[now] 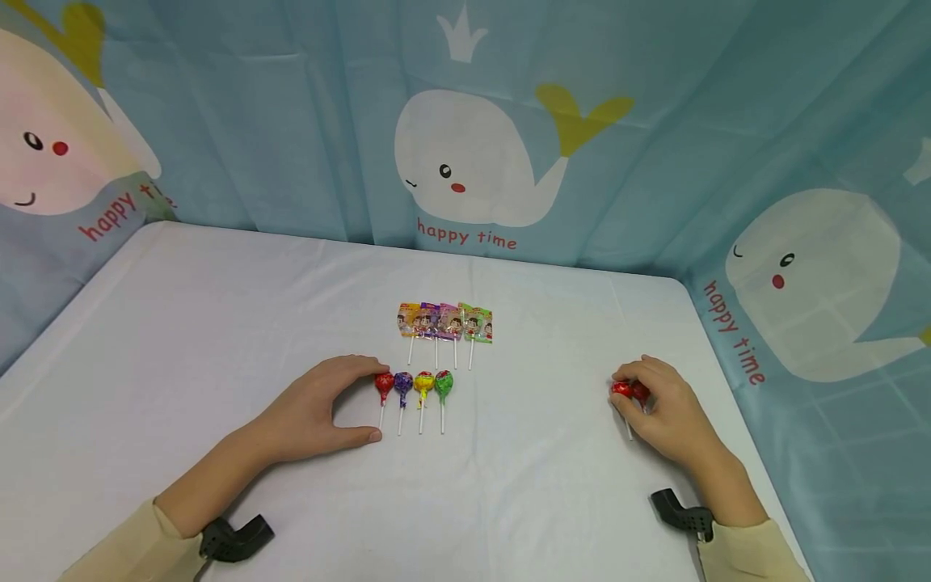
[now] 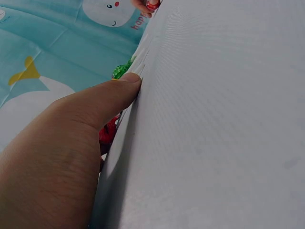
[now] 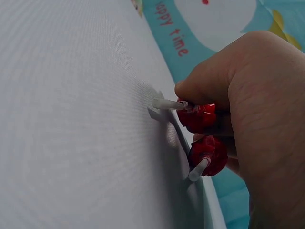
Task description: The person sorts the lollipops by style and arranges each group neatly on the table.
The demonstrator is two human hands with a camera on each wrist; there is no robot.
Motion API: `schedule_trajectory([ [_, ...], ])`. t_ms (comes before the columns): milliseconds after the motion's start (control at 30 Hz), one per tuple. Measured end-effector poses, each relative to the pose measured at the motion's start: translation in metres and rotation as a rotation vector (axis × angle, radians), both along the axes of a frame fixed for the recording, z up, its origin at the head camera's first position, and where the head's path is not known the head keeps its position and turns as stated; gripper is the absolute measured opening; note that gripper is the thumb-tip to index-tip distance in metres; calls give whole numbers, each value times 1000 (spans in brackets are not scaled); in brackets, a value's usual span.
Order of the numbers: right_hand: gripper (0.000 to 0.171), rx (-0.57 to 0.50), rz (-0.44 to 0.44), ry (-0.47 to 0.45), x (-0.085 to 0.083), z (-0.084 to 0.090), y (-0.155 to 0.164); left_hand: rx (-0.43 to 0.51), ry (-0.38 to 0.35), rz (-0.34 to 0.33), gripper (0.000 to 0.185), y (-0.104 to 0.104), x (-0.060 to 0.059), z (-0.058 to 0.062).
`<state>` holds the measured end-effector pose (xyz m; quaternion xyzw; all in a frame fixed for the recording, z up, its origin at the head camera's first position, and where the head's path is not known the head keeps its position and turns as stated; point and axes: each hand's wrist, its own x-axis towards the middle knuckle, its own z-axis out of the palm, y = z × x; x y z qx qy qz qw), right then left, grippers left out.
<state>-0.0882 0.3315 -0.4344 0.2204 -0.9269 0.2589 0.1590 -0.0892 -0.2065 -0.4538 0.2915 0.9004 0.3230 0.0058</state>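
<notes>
Four wrapped lollipops stand side by side in a row: a red lollipop (image 1: 384,383), a purple one (image 1: 403,383), a yellow one (image 1: 424,383) and a green one (image 1: 444,382). My left hand (image 1: 313,411) lies at the row's left end, thumb and fingers spread apart. Its fingertips are right at the red head, and the thumb tip is near the stick's lower end. On the right side of the table, my right hand (image 1: 669,411) pinches a red lollipop (image 3: 196,117). Against its fingers, a second red lollipop (image 3: 208,155) shows just below, its stick angled differently.
Behind the row lie several flat-wrapped lollipops in orange (image 1: 409,319), purple, pink (image 1: 450,322) and green (image 1: 476,323), overlapping, sticks toward me. White cloth covers the table (image 1: 538,469). A blue whale-print curtain (image 1: 313,145) borders its back and right side.
</notes>
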Motion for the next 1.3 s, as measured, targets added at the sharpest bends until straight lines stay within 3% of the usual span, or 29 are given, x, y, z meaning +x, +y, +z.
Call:
schedule_trajectory([
  [1033,28,-18,37,38,-7,4,-12,13,16,-14,86,1,1,2],
  [1300,28,-34,84,64,-11,6,-19,14,21,-14,86,1,1,2],
])
